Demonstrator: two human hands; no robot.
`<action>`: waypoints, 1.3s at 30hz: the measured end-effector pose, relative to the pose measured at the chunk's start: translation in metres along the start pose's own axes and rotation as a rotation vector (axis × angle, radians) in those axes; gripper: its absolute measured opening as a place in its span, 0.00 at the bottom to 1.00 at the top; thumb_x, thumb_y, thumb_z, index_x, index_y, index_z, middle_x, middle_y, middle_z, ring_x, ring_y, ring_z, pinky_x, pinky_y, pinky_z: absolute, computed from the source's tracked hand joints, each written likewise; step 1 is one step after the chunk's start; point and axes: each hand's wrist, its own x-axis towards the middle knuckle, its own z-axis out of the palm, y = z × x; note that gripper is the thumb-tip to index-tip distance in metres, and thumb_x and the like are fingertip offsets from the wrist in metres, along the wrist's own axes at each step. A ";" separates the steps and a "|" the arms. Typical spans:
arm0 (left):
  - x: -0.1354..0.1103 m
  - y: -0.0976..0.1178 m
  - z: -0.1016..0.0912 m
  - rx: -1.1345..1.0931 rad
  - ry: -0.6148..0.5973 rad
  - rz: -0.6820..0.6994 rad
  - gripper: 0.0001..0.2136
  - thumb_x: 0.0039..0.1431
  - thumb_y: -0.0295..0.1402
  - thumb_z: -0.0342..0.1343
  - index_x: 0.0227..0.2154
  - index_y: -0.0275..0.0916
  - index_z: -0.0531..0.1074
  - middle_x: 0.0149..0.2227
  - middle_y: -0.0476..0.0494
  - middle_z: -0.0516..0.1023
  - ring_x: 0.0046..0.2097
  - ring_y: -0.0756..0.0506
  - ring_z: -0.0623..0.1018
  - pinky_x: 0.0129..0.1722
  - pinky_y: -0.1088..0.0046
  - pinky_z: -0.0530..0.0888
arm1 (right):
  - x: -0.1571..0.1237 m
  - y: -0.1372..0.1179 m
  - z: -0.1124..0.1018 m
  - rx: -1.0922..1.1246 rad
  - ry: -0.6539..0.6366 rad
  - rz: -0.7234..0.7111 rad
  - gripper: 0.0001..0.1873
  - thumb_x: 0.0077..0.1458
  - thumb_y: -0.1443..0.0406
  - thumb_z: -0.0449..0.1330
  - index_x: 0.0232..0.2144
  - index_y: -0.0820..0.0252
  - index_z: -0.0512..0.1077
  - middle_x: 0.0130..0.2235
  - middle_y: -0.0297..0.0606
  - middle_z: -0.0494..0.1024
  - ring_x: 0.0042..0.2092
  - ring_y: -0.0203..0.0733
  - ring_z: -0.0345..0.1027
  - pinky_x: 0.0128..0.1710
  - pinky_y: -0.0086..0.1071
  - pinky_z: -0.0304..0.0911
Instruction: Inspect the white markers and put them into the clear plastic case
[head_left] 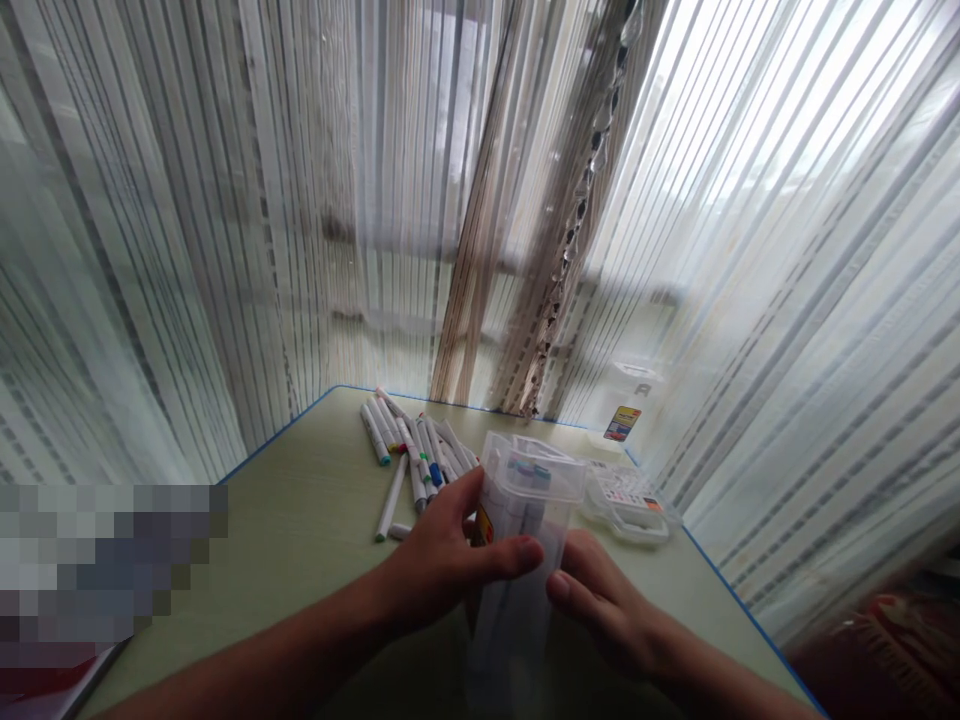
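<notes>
A tall clear plastic container (517, 590) stands in front of me, its open top facing up and slightly away. My left hand (450, 545) is wrapped round its left side, with the thumb across the front wall. On the right side, my right hand (600, 595) grips it, thumb against the near edge. Through the wall a few white markers with teal ends (531, 468) show faintly; how many I cannot tell. Behind my left hand lies a loose pile of white markers (409, 430) with coloured ends.
A clear plastic case (634, 505) with a label lies to the right of the container. Behind it stands another clear container (611, 395) with a yellow label. The pale green table (292, 510) has a blue edge, and sheer striped curtains (300, 250) hang behind it.
</notes>
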 end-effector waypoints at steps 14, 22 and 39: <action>0.001 -0.002 -0.002 0.017 -0.016 0.003 0.26 0.50 0.39 0.68 0.51 0.36 0.69 0.50 0.37 0.77 0.52 0.34 0.75 0.50 0.59 0.72 | -0.001 0.003 0.000 -0.009 -0.002 -0.002 0.32 0.62 0.43 0.46 0.41 0.62 0.75 0.31 0.38 0.75 0.33 0.44 0.65 0.38 0.35 0.63; 0.000 -0.001 -0.002 0.006 -0.023 0.001 0.27 0.50 0.39 0.68 0.52 0.36 0.69 0.51 0.37 0.77 0.53 0.34 0.75 0.51 0.59 0.72 | -0.002 0.004 0.000 -0.005 0.000 0.007 0.29 0.63 0.45 0.48 0.41 0.61 0.75 0.31 0.38 0.74 0.32 0.43 0.65 0.40 0.36 0.63; -0.001 -0.001 -0.002 0.050 -0.010 -0.007 0.27 0.51 0.42 0.67 0.52 0.37 0.69 0.51 0.37 0.77 0.52 0.34 0.75 0.50 0.60 0.72 | -0.002 0.004 0.000 -0.008 0.006 -0.003 0.29 0.63 0.45 0.47 0.46 0.61 0.75 0.31 0.37 0.73 0.32 0.42 0.63 0.41 0.36 0.63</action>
